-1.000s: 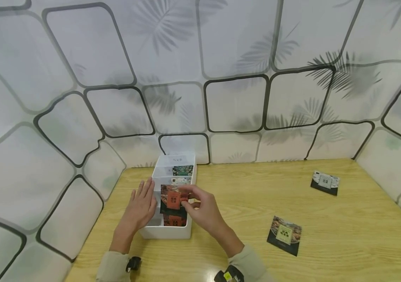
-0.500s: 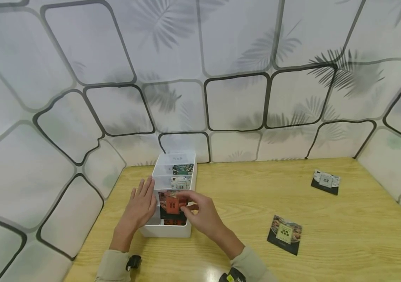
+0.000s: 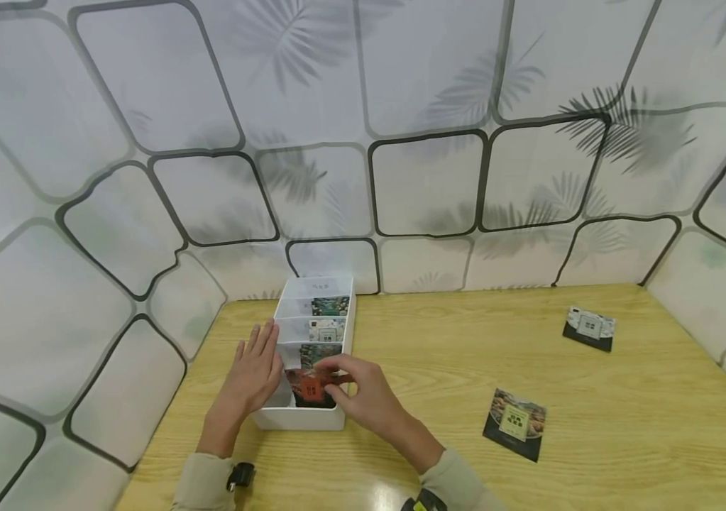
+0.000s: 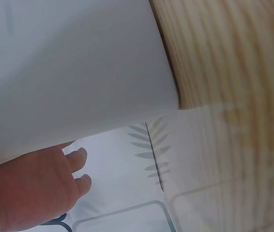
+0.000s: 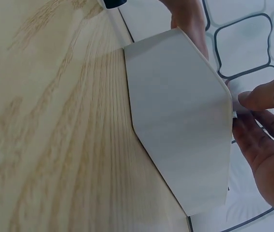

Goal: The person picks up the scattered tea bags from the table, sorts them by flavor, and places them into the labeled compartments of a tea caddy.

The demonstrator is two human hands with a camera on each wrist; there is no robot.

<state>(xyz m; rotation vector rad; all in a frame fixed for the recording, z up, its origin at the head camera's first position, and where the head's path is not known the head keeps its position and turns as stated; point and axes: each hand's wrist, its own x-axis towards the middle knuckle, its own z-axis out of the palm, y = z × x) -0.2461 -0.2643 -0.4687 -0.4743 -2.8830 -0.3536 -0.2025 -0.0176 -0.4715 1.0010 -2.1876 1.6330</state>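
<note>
A white divided box (image 3: 299,420) stands on the table, its near wall facing me. My right hand (image 3: 365,390) pinches the right edge of a red-and-black picture packet (image 3: 311,389), which sits low in the front compartment. In the right wrist view, the right hand's (image 5: 272,159) thumb and fingers are at the box rim, and the packet is hidden. My left hand (image 3: 250,376) lies along the box's left rim with fingers straight. From the left wrist, that hand (image 4: 35,188) shows beyond the white box wall (image 4: 88,72). Behind the red packet stands a dark green one (image 3: 319,354).
Further back in the box are a white packet (image 3: 327,330) and a green one (image 3: 331,306). On the wooden table (image 3: 426,348), to the right, lie a black packet with a yellow-green label (image 3: 514,424) and a grey-white one (image 3: 589,328). Patterned fabric walls surround the table.
My right hand has lowered the red packet toward me into the front compartment, uncovering the dark green packet behind it. The left hand has stayed at the rim.
</note>
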